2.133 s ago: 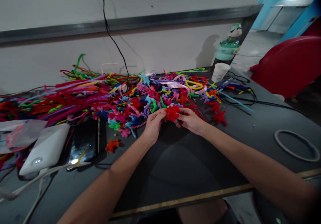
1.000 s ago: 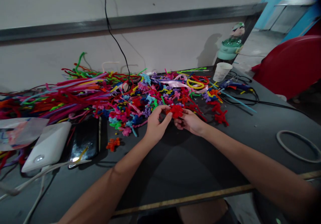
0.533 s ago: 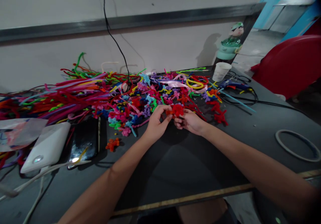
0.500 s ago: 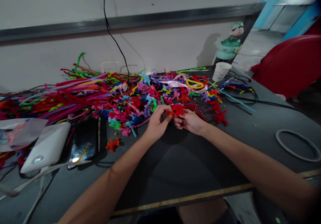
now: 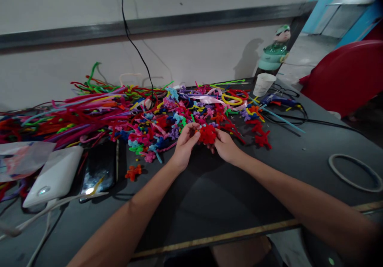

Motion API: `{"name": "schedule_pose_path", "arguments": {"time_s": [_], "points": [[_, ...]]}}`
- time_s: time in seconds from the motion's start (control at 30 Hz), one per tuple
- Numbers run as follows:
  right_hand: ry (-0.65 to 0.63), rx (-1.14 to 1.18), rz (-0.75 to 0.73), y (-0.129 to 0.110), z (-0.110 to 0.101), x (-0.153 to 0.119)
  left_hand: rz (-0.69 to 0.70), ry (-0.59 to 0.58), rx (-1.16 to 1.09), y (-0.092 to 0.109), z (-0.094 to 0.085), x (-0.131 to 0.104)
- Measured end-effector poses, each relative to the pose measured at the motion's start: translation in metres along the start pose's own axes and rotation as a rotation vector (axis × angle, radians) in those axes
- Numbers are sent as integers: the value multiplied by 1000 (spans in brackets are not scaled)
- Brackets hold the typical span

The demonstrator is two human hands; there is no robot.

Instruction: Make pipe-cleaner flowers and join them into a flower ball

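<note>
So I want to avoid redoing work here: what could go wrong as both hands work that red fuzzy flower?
The red flower, pinched between left hand and right hand, may get bent out of shape. If dropped, it could get lost in the pile of pipe cleaners right behind.

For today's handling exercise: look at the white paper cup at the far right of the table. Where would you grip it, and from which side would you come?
Grip the paper cup around its side wall, probably just below the rim. It stands upright, mouth up, and widens toward the top. Come from the front: a figurine stands close behind it and cables lie to its right.
</note>
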State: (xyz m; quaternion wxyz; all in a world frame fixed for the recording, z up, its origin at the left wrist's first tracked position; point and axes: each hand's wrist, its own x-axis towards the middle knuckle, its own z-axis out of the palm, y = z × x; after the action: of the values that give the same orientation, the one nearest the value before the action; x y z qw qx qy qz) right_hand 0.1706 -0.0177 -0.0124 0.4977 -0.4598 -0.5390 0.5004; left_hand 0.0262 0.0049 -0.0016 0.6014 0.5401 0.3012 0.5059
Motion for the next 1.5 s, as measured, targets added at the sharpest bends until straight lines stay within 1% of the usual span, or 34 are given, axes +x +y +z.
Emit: {"name": "schedule_pose_path", "arguments": {"time_s": [0.1, 0.17, 0.3, 0.37, 0.5, 0.53, 0.6, 0.67, 0.73, 0.83, 0.93, 1.03, 1.13, 1.23, 1.33, 1.5], "points": [[-5, -51, -77, 1, -3, 0, -41, 24, -51, 2, 3, -1], [-9, -25, -94, -1, -3, 0, -53, 65, -61, 4, 4, -1], [-91, 228, 57, -10, -1, -1, -13, 109, -54, 5, 4, -1], [-74, 341, 92, -15, 1, -3, 41, 121, 84, 5, 3, -2], [65, 432, 42, -18, 1, -2, 146, 184, 583, 7, 5, -8], [95, 439, 34, -17, 1, -1, 152, 178, 664, 8, 7, -10], [139, 419, 21, -14, 0, 2, 146, 140, 724, 10, 11, -13], [169, 323, -8, -11, -1, 4, 143, 117, 697, 12, 13, -14], [204, 194, -66, -9, 0, 3, 139, 128, 640, 12, 14, -14], [254, -17, -188, -12, 0, -3, 120, 183, 535, 8, 14, -13], [304, -265, -320, -18, 0, -10, 146, 242, 399, 4, 13, -14], [338, -422, -449, -22, 0, -15, 164, 253, 329, 1, 14, -15], [308, -447, -500, -23, 1, -16, 178, 285, 319, 1, 14, -15], [240, -400, -466, -22, 2, -17, 159, 309, 258, 0, 16, -14], [221, -384, -464, -22, 3, -17, 121, 311, 158, -1, 18, -13], [178, -510, -501, -22, 1, -18, 124, 344, 82, -1, 18, -12]]}}
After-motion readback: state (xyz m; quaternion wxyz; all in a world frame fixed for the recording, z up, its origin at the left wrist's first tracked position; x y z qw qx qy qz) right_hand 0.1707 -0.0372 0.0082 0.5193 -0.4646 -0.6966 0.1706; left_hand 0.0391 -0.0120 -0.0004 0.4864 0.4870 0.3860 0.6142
